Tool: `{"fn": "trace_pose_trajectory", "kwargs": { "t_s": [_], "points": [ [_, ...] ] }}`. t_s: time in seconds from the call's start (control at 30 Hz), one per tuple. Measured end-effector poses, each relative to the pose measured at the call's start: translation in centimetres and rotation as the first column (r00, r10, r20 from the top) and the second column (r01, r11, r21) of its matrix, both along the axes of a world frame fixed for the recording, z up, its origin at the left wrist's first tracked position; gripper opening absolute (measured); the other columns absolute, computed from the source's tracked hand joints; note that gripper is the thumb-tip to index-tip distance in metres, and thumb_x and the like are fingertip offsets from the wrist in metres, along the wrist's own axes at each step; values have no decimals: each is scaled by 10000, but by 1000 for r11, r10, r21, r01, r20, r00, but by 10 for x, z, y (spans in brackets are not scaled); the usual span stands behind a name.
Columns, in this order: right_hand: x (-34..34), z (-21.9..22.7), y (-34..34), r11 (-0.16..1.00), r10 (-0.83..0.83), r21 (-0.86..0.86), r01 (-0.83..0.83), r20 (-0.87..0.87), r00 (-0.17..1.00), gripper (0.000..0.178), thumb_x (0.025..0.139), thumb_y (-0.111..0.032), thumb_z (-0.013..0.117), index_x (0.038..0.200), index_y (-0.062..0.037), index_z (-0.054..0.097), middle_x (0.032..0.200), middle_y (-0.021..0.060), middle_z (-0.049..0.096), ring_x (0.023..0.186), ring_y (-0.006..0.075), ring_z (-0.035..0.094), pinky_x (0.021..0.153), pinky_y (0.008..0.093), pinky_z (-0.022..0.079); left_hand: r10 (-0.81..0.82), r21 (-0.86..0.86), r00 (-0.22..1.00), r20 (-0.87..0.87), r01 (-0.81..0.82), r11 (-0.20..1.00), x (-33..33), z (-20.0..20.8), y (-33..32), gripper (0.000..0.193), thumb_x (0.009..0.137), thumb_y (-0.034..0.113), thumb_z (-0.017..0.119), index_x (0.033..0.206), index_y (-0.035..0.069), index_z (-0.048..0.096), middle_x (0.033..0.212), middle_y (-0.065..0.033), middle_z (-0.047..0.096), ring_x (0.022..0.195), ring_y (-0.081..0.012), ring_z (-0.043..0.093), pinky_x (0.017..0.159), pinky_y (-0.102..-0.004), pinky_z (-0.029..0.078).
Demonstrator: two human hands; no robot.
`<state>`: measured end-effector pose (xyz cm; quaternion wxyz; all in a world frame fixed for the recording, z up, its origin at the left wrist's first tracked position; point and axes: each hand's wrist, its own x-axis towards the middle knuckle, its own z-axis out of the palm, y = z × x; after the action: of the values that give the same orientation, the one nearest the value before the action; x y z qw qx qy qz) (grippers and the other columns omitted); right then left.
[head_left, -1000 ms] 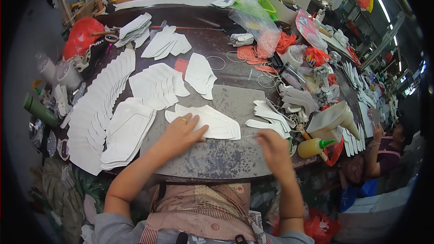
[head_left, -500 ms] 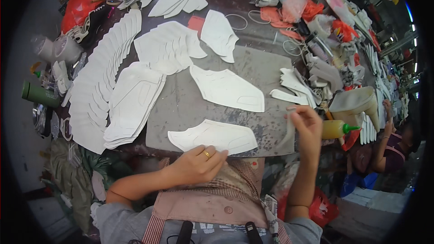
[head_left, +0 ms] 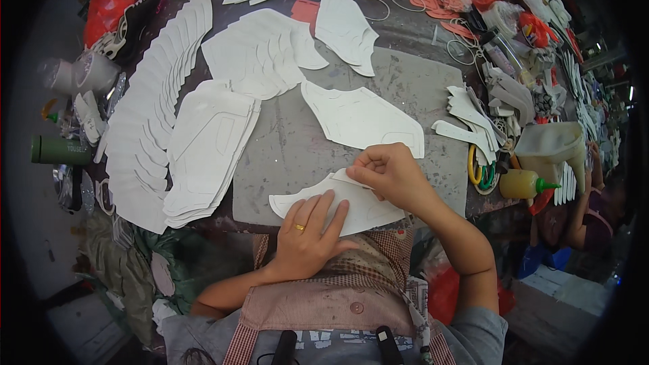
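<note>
A white shoe-upper piece (head_left: 375, 213) with pencil-like lines lies at the near edge of a grey board (head_left: 263, 145). My left hand (head_left: 307, 235), a gold ring on one finger, rests flat on it with the fingers spread. Over the upper edge of that piece, my right hand (head_left: 392, 174) is closed in a pinch on a small white strip (head_left: 345, 177), which touches the piece. Part of the strip is hidden behind the fingers. Just beyond the hands lies another marked white piece (head_left: 365, 118).
Fanned white pieces (head_left: 145, 115) and a thicker stack (head_left: 206, 155) cover the left side. Small white strips (head_left: 470, 118) lie at the right, near a yellow squeeze bottle (head_left: 519, 184) with a green tip. A co-worker's arm (head_left: 587, 189) shows at far right.
My right hand has come left from the board's right side, bringing the strip onto the white piece. My left hand has flattened out and spread its fingers. The whole view has shifted slightly.
</note>
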<state>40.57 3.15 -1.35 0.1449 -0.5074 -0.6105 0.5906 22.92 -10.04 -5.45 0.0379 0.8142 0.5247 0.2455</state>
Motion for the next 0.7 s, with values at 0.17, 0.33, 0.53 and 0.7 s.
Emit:
{"fn": "trace_pose_trajectory", "kwargs": {
  "t_s": [0.17, 0.33, 0.53, 0.7],
  "points": [
    [-7, 2, 1, 995, -36, -95, 35, -5, 999, 197, 892, -124, 728, 837, 63, 699, 593, 29, 611, 436, 56, 481, 390, 237, 354, -6, -33, 999, -46, 4, 999, 0, -8, -2, 642, 858, 607, 584, 1207, 70, 619, 1452, -147, 521, 1168, -261, 493, 1025, -407, 397],
    [-11, 3, 3, 997, -13, -70, 17, 57, 998, 204, 895, -128, 729, 847, 68, 698, 590, 25, 610, 433, 56, 481, 388, 231, 356, 26, -45, 995, -101, -31, 998, 3, -9, -3, 659, 881, 671, 502, 1222, 113, 583, 1484, -137, 504, 1197, -231, 463, 1049, -383, 350],
    [-12, 3, 1, 996, -42, -69, 47, 67, 997, 211, 895, -129, 732, 828, 67, 692, 592, 23, 609, 443, 49, 493, 402, 221, 354, 43, -16, 993, -107, -45, 999, 4, -13, -4, 666, 882, 676, 492, 1229, 114, 578, 1476, -136, 513, 1195, -229, 464, 1060, -382, 335],
    [-12, 4, 1, 997, -42, -59, 46, 76, 996, 207, 896, -125, 730, 827, 66, 690, 592, 22, 607, 448, 45, 497, 410, 214, 358, 50, -2, 992, -116, -50, 999, 4, -14, -4, 698, 851, 706, 518, 1231, 126, 601, 1469, -131, 516, 1202, -236, 447, 1049, -381, 337]
  ]
}}
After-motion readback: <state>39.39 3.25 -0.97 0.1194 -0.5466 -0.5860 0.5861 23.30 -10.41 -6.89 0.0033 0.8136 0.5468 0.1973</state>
